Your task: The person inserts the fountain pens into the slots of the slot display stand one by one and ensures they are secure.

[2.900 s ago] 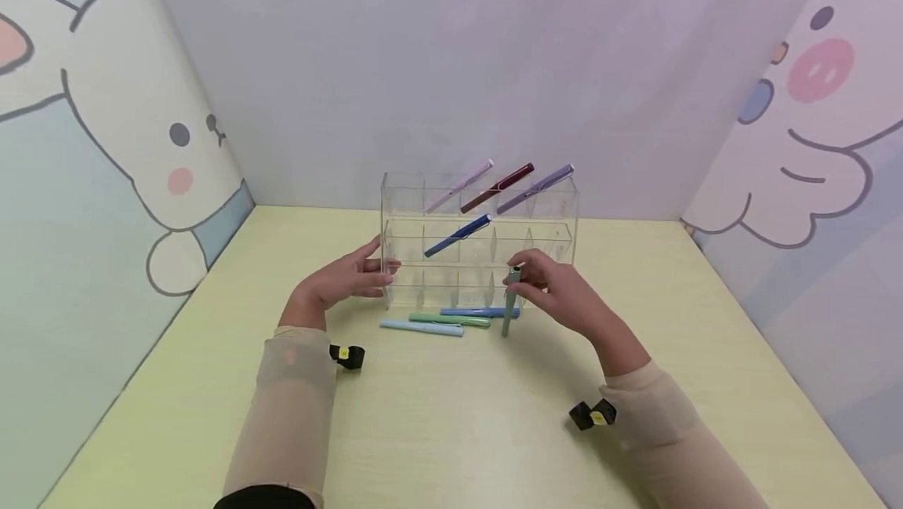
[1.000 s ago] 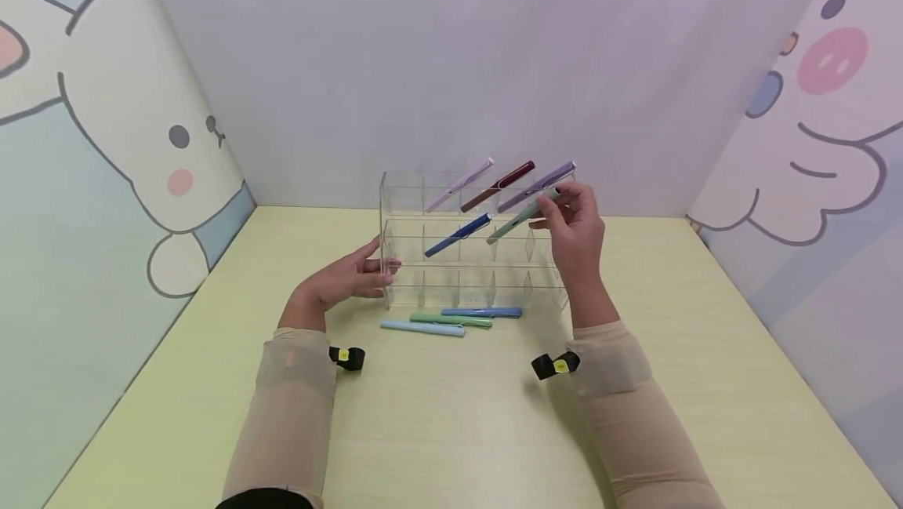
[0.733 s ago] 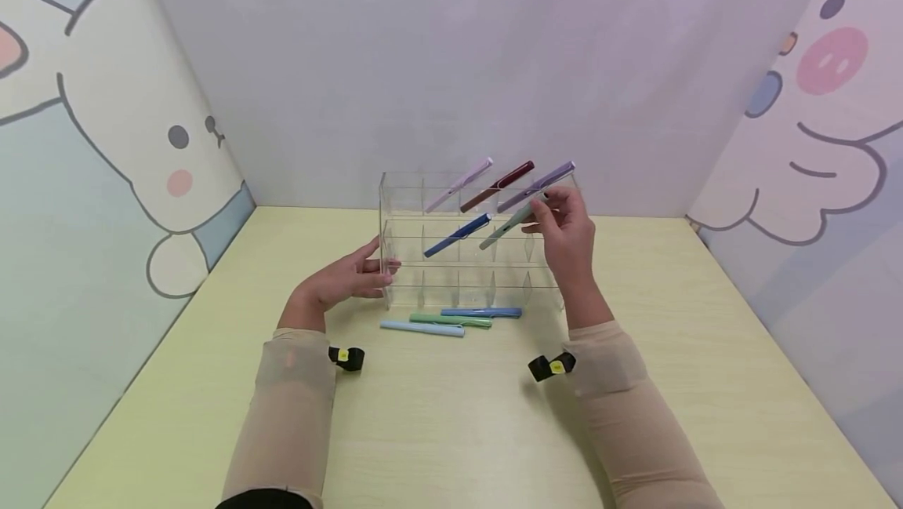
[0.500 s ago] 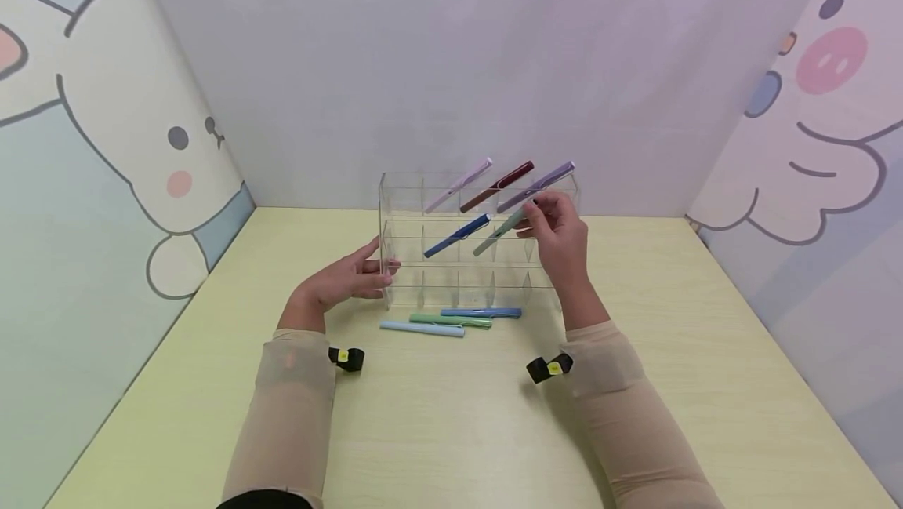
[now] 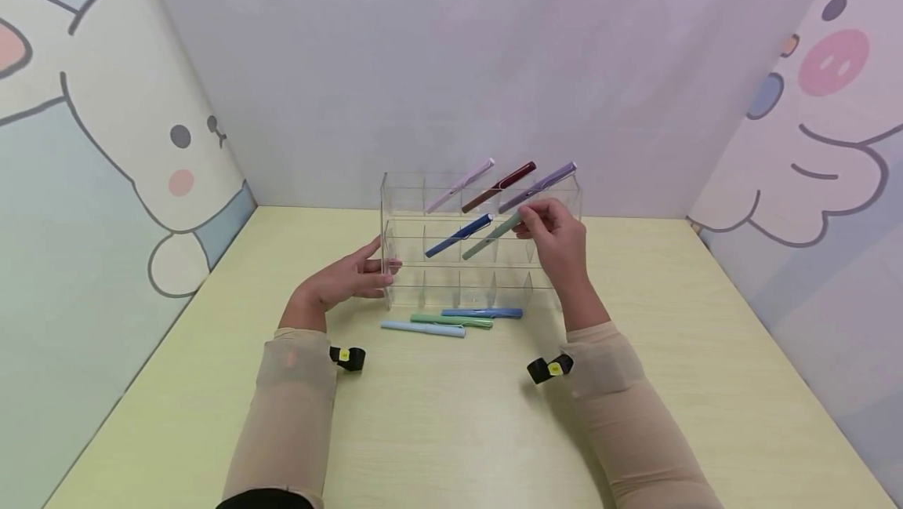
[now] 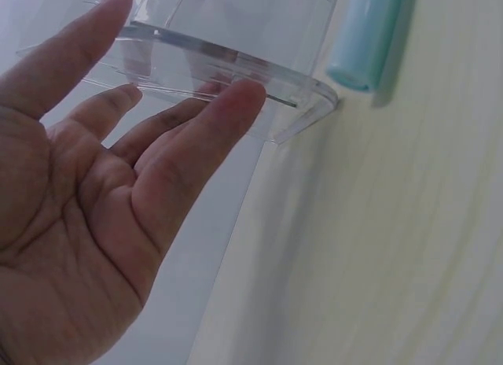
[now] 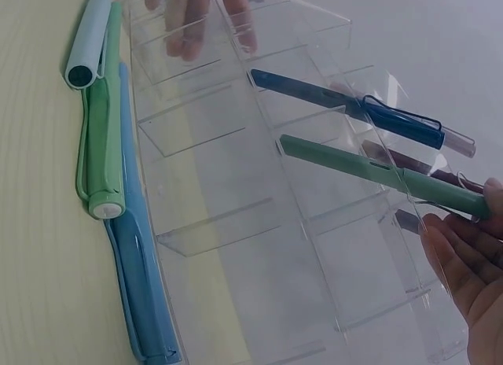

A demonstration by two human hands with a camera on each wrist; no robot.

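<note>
My right hand (image 5: 560, 242) pinches the upper end of a pale green pen (image 5: 490, 238), which slants over the middle tier of a clear acrylic pen rack (image 5: 405, 289). Just left of it, a dark blue pen (image 5: 458, 236) leans in the same tier at a similar slant. In the right wrist view the pale green pen (image 7: 338, 162) shows its clip, with fingertips at its cap end. My left hand (image 5: 346, 278) rests against the rack's left side. Its fingers (image 6: 196, 156) are spread and fairly straight in the left wrist view.
On the top tier lean a lilac pen (image 5: 462, 186), a dark red pen (image 5: 498, 187) and a purple pen (image 5: 538, 187). Before the rack, a light blue pen (image 5: 423, 329), a green pen (image 5: 451, 321) and a blue pen (image 5: 483, 312) lie on the table (image 5: 437, 415).
My right hand has lifted the pale green pen from near the rack's lower front to its middle tier, then shifted left and down with it. The left hand has stayed in place.
</note>
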